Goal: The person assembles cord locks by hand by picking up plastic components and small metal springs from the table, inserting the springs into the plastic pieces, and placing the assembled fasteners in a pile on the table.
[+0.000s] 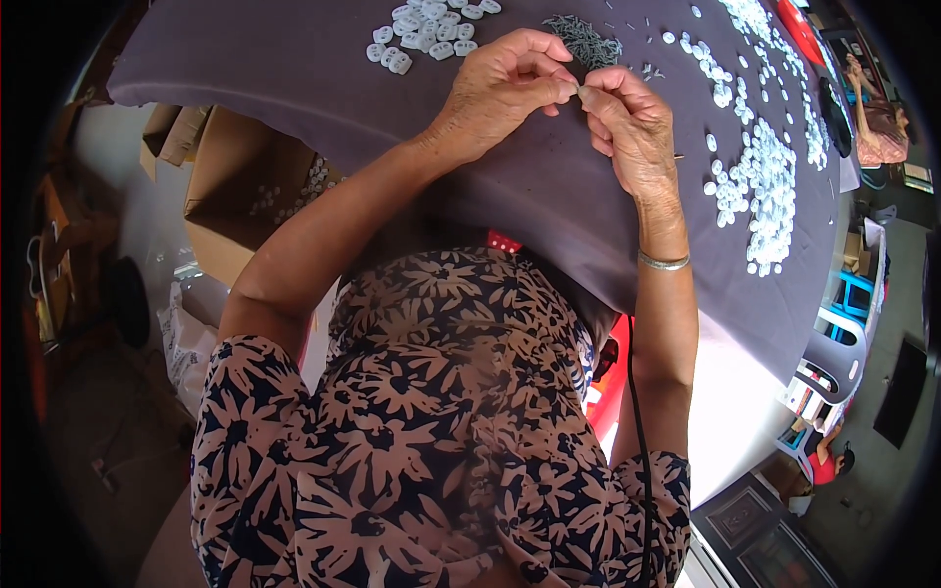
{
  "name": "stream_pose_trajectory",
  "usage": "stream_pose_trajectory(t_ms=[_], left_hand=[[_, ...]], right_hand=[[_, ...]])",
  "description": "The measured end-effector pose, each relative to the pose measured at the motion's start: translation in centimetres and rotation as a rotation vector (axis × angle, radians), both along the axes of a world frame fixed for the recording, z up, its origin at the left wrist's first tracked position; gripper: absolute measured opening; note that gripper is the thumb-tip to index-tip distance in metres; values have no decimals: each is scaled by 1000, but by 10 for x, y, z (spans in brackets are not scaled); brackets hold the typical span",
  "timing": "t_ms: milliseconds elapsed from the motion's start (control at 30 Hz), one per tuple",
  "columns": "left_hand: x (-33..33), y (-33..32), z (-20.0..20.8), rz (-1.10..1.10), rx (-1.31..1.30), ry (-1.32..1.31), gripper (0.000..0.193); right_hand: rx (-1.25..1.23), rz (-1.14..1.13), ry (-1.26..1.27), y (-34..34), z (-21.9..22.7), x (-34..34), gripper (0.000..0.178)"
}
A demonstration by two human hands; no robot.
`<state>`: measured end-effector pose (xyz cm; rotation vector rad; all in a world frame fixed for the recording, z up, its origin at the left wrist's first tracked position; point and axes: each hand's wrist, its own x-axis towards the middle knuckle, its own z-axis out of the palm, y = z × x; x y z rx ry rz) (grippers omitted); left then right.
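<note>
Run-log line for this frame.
left hand: fingertips pinched | right hand: fingertips pinched beside left's | anything held: unclear | grey screws: heaped beyond hands | white pieces: cluster left, spread right

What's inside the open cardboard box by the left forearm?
Small white pieces are visible inside the cardboard box. The left forearm and draped tablecloth cover part of it, hiding whatever lies there.
</note>
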<state>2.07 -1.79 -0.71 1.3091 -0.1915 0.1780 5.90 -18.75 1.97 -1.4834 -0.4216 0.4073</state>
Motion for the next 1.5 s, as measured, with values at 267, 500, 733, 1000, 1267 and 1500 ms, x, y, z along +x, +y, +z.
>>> stream_pose_trajectory(t_ms=[267, 500, 733, 1000, 1267, 1500], left_hand=[[1, 0, 0, -2, -14, 7, 25], [2, -3, -5, 188, 86, -38, 22], [1, -3, -1, 274, 301, -58, 17], [3, -6, -5, 288, 268, 0, 26], [2, -5, -8, 292, 382, -60, 26], [3, -6, -8, 260, 334, -73, 23]], right_hand=[[-8, -91, 75, 1, 1, 1, 6], [-47, -324, -140, -3, -4, 7, 8], [127, -603, -354, -44, 7, 31, 4], [-95, -799, -299, -112, 22, 40, 10], [-481, -895, -419, -159, 4, 64, 18], [-734, -827, -600, -168, -6, 107, 18]])
